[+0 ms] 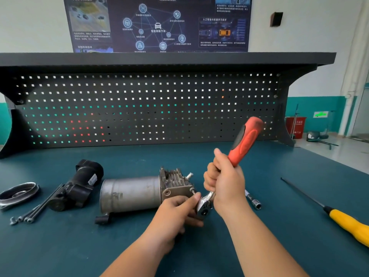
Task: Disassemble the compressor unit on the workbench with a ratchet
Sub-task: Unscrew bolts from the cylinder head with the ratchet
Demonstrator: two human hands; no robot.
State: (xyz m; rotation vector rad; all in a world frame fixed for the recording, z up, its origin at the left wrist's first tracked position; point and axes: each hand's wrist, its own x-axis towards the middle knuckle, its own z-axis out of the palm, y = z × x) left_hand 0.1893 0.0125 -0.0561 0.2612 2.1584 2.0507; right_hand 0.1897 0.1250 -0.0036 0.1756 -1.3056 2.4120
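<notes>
Lying on its side on the bench (pixel 259 226), the compressor (pixel 139 192) points its grey can to the left and its finned block to the right. Both hands work at that right end. The right hand (pixel 225 182) is wrapped round the ratchet (pixel 244 142) where the red grip meets the steel shank, and the grip slants up and to the right, above the bench. The left hand (pixel 179 210), just in front of the block's near corner, curls its fingers round the ratchet's head with the thumb laid over the top. The head sits against the block's right face, next to a small bolt there.

Left of the compressor lie a black part (pixel 77 186), long bolts (pixel 36 209) and an oval cover (pixel 18 193). To the right lie an extension (pixel 254 201) and a yellow screwdriver (pixel 349 224), well apart.
</notes>
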